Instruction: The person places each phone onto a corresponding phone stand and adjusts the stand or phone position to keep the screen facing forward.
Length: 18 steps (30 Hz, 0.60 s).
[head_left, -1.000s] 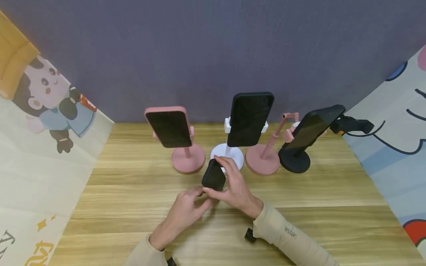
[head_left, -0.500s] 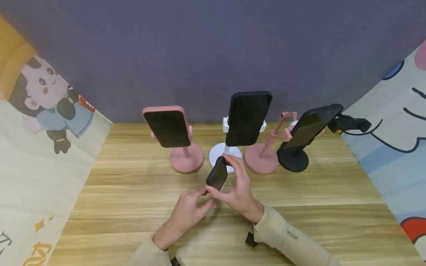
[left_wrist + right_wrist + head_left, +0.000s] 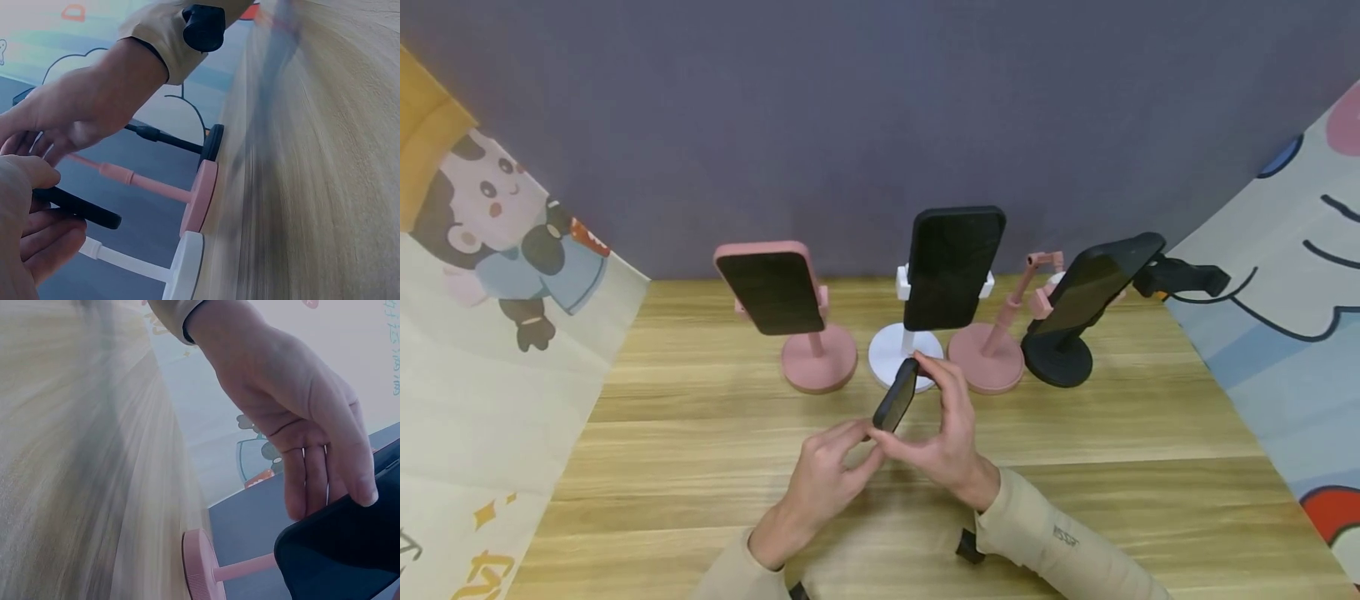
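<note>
Both hands hold a black smartphone [image 3: 897, 398] above the wooden table, in front of the round base of the white phone stand [image 3: 883, 354]. My right hand [image 3: 951, 446] grips it between the thumb at the near end and fingers at the far end. My left hand [image 3: 831, 467] pinches its near end; in the left wrist view, the thumb lies over the phone [image 3: 87, 209] and fingers lie under it. The right wrist view has the phone's dark glossy face [image 3: 350, 550] with the left thumb at its edge. In the head view the phone is tilted, nearly edge-on.
A pink stand [image 3: 820, 358] with a pink-edged phone [image 3: 771, 292] stands at left. The white stand bears a black phone [image 3: 953, 267]. To its right are another pink stand [image 3: 987, 358] and a black stand [image 3: 1058, 360], with a tilted black phone [image 3: 1093, 283] above them.
The held phone has turned from showing its broad dark face to nearly edge-on in the head view. Both hands have moved slightly right with it. The stands appear slightly further left.
</note>
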Each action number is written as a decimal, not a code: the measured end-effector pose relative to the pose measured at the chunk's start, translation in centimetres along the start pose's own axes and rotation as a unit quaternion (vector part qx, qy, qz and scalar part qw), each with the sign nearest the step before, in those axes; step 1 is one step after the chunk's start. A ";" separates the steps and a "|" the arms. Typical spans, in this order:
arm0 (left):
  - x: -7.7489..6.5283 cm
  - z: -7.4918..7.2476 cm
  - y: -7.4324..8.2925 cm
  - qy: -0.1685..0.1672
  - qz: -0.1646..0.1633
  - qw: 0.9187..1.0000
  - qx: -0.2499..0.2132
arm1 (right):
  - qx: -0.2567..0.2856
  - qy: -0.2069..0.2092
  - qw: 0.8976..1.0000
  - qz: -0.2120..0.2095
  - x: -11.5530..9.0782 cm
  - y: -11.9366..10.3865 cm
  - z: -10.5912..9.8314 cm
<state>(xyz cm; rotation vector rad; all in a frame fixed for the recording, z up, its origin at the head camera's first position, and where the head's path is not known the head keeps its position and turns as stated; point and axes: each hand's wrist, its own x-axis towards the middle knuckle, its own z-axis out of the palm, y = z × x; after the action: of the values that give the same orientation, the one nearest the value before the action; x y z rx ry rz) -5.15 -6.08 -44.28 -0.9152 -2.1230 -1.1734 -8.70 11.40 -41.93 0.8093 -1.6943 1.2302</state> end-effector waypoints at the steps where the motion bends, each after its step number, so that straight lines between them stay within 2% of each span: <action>1: 0.0 0.0 0.0 0.001 0.000 1.000 -0.001 | 0.002 0.000 1.000 0.000 0.0 -0.1 0.0; 5: 0.0 0.2 0.1 0.002 -0.004 1.000 -0.005 | 0.003 0.005 1.000 -0.004 0.2 -0.4 -0.2; 8: 0.0 0.4 0.1 0.011 0.007 1.000 -0.008 | 0.000 0.010 1.000 -0.006 0.4 -0.5 -0.2; 15: 0.4 0.9 0.1 0.051 0.080 0.995 0.030 | -0.002 0.026 1.000 -0.001 0.4 -0.7 -0.2; 18: 0.5 1.0 0.2 0.057 0.090 0.994 0.040 | -0.005 0.032 0.999 -0.002 0.3 -0.7 -0.2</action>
<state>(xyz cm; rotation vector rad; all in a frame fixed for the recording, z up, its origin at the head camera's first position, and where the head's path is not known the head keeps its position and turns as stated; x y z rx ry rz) -5.45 -4.97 -44.25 -0.9577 -1.9378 -1.0190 -8.20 11.35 -41.32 0.7595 -1.6458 1.2323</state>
